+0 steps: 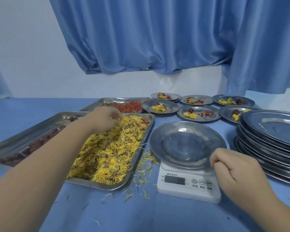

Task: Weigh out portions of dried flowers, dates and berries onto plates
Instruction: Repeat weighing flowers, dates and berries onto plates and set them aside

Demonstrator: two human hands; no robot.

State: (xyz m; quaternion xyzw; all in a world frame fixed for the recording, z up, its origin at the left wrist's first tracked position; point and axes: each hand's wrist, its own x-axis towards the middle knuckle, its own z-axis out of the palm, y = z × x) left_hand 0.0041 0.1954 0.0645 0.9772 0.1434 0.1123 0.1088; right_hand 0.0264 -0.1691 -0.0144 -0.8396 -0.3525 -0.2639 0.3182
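**Steel plate on the scale, flowers to its left**

From the head view, the scale [187, 185] stands on the blue counter [141, 215] and carries a plate [187, 144] that holds almost nothing, only a stray petal. We cannot read its display.

Left of the scale lies the flower tray [148, 131]. Its long axis runs away from us, and its long right edge passes just beside the scale. The dried flowers [110, 151] fill it.

Our left hand [104, 119] is at the tray's far end, left of the scale and beyond it. Its fingers are curled down into the pile and, as far as we can see, pinch a tuft.

Our right hand [233, 166] sits at the scale's near right, against the plate's rim. The fingers are curled, and we cannot tell whether they grip the rim or hold nothing.

We judge that the coming move turns on this: the left hand has the flowers, and the plate lies to its right and nearer to us, a short carry across the tray's edge. The right hand is closer to the plate and can steady it.

Beyond the scale are filled plates [199, 113], and right of it is a stack of plates [268, 148].
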